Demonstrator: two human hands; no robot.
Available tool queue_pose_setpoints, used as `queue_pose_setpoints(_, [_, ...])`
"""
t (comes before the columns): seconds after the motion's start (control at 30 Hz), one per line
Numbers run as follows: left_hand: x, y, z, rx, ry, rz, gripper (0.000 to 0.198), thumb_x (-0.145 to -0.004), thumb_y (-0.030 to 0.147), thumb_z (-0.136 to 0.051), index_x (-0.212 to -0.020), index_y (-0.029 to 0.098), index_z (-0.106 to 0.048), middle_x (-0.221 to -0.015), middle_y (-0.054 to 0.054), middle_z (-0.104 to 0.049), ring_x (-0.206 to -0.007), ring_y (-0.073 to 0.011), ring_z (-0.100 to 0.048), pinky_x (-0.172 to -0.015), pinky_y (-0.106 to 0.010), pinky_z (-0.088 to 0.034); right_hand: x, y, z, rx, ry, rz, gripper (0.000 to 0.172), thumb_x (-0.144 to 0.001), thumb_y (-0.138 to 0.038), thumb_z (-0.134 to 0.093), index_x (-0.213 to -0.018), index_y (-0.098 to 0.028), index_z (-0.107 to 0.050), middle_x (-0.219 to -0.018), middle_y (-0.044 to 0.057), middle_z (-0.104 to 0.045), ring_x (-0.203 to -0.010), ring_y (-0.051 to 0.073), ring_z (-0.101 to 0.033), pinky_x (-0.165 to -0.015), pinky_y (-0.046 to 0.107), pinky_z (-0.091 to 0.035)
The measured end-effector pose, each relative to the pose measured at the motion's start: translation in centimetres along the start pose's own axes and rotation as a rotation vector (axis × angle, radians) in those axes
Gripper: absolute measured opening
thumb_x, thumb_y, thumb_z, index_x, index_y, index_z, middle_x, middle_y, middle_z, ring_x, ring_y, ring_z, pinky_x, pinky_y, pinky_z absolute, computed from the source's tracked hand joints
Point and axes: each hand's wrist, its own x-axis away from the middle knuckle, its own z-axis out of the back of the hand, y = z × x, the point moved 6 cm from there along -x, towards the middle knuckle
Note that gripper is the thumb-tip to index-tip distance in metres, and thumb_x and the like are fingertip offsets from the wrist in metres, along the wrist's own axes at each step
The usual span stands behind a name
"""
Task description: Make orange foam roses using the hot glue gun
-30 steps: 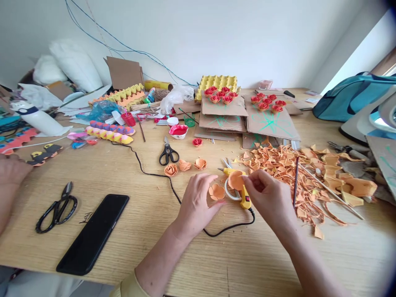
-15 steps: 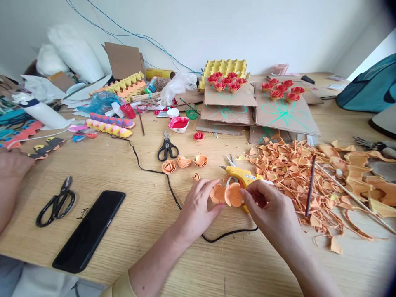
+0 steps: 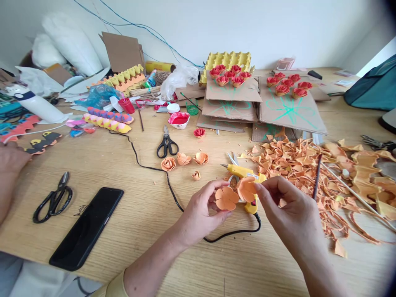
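My left hand (image 3: 208,210) holds an orange egg-carton flower (image 3: 227,199) with rounded petals, its open side facing me. Between the thumb and fingers of my right hand (image 3: 287,210) is a second orange flower cup (image 3: 246,188), tilted and close beside the first. Behind both lies a yellow glue gun (image 3: 243,172) with a black cord, partly covered by the cups. Scissors with pale handles (image 3: 232,159) lie under the gun. Just beyond my left hand sit a small orange bud (image 3: 196,175) and orange roses (image 3: 168,163).
Orange carton scraps (image 3: 287,165) heap on the right. Red flowers (image 3: 287,84) stand on cardboard sheets at the back. Black scissors (image 3: 167,142), red paint (image 3: 179,119) and a phone (image 3: 86,229) lie on the table. Another person's hand (image 3: 12,163) rests at far left.
The two orange cups have moved slightly apart, the right one lifting and tilting. My right hand has shifted to the right, and the left cup now faces me more fully.
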Motion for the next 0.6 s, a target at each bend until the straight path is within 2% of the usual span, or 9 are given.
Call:
queue_pose_setpoints(0.1, [-0.1, 0.1, 0.1, -0.048, 0.005, 0.0, 0.046, -0.078, 0.008, -0.073, -0.12, 0.021, -0.061, -0.117, -0.008, -0.07, -0.099, -0.0191, -0.07, -0.085, -0.028, -0.06, 0.1, -0.2, -0.6, -0.004, -0.054, 0.018, 0.026, -0.09, -0.035, -0.062, -0.067, -0.024, -0.059, -0.054, -0.006, -0.05, -0.048, 0.012, -0.045, -0.046, 0.023, -0.036])
queue_pose_setpoints(0.23, [-0.3, -0.2, 0.0, -0.041, -0.014, 0.016, 0.049, -0.077, 0.006, -0.072, -0.123, 0.02, -0.061, -0.121, -0.008, -0.069, -0.1, -0.0198, -0.07, -0.085, -0.029, -0.06, 0.3, -0.6, -1.5, -0.008, -0.12, 0.064, 0.025, -0.089, -0.034, -0.061, -0.066, -0.023, -0.06, -0.054, -0.005, -0.051, -0.047, 0.012, -0.046, -0.045, 0.023, -0.036])
queue_pose_setpoints(0.4, [-0.4, -0.5, -0.1, 0.022, -0.024, 0.036, 0.049, -0.079, 0.007, -0.073, -0.126, 0.02, -0.061, -0.126, -0.011, -0.069, -0.104, -0.0214, -0.07, -0.088, -0.031, -0.06, 0.3, -0.4, -1.6, 0.006, -0.13, 0.065, 0.026, -0.089, -0.035, -0.061, -0.066, -0.023, -0.059, -0.053, -0.005, -0.05, -0.046, 0.012, -0.045, -0.046, 0.024, -0.036])
queue_pose_setpoints(0.6, [-0.5, -0.3, -0.4, 0.044, -0.066, -0.005, 0.052, -0.08, 0.005, -0.073, -0.127, 0.021, -0.061, -0.125, -0.01, -0.071, -0.11, -0.0224, -0.07, -0.094, -0.032, -0.058, 0.3, 0.1, -2.3, 0.034, -0.209, 0.057, 0.025, -0.088, -0.035, -0.061, -0.067, -0.023, -0.06, -0.053, -0.005, -0.052, -0.047, 0.013, -0.047, -0.047, 0.024, -0.037])
